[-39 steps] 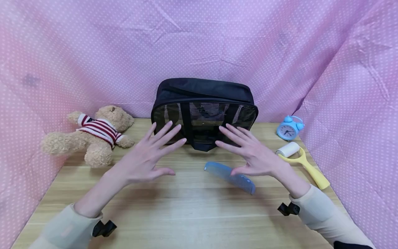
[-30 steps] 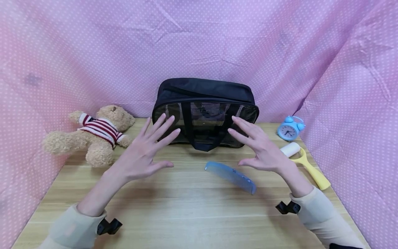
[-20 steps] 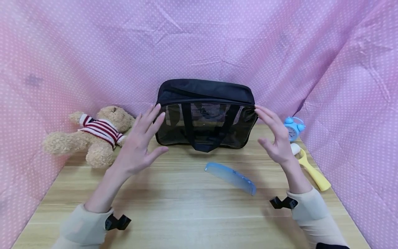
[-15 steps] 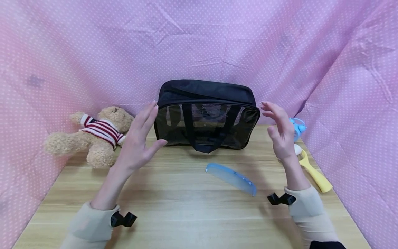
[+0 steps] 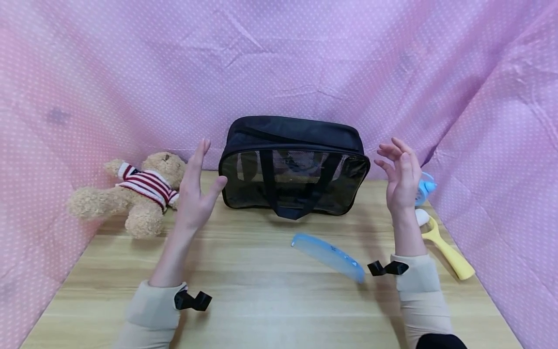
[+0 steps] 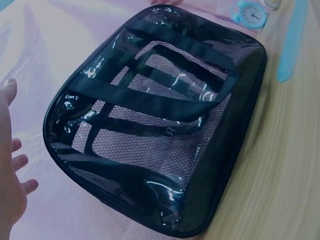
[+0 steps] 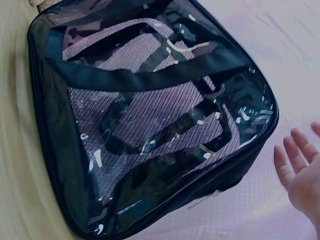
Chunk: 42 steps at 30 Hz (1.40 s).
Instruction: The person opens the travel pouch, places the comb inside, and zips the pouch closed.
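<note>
Standing between left hand point(image 5: 193, 199) and right hand point(image 5: 403, 183), the black bag point(image 5: 294, 167) seems just clear; both hands hover loosely spread.

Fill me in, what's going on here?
A person's bare left hand and right hand are raised, fingers open, on either side of a black bag with a see-through front. Neither hand touches it or holds anything. The bag stands on a pale wood-grain table; a translucent blue plastic comb lies in front. A tan plush bear in a striped sweater lies beyond the left hand; the right hand partly hides a small light-blue alarm clock.
</note>
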Available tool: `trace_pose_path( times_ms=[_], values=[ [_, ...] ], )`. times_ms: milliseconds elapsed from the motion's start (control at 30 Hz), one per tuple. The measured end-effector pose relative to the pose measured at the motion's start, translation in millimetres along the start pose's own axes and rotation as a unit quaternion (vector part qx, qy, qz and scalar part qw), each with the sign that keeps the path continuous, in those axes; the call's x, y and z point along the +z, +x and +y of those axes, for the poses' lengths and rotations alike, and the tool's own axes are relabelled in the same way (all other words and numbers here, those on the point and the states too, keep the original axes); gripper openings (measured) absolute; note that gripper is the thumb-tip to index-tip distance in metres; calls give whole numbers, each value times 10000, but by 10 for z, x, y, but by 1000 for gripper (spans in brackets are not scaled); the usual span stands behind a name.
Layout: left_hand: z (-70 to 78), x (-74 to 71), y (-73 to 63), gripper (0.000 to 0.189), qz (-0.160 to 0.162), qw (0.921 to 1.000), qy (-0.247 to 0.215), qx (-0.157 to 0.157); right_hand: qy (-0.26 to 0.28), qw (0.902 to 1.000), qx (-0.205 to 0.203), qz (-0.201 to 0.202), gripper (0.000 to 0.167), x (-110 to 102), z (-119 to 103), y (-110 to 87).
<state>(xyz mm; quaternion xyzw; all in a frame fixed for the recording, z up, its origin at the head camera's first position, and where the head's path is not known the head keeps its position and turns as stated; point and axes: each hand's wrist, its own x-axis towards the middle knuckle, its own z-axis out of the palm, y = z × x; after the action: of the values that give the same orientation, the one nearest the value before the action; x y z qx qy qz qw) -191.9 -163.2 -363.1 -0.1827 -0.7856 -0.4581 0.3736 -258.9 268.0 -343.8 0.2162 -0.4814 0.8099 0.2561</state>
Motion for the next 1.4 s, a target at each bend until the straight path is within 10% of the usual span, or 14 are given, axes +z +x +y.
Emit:
trace_pose_path(
  times_ms=[600, 1000, 1400],
  values=[
    [-311, 89, -43, 75, -440, 9830, -593, -1682, -977, 9811, 1663, 171, 26, -245, 227, -17],
    [-411, 151, -67, 64, -725, 9771, -365, -1966, -1950, 9415, 2739, -218, 11, -324, 257, -54],
    [-468, 190, -93, 48, -873, 9731, -440, -2084, -2152, 9243, 3119, -454, 8, -350, 333, -68]
  ],
)
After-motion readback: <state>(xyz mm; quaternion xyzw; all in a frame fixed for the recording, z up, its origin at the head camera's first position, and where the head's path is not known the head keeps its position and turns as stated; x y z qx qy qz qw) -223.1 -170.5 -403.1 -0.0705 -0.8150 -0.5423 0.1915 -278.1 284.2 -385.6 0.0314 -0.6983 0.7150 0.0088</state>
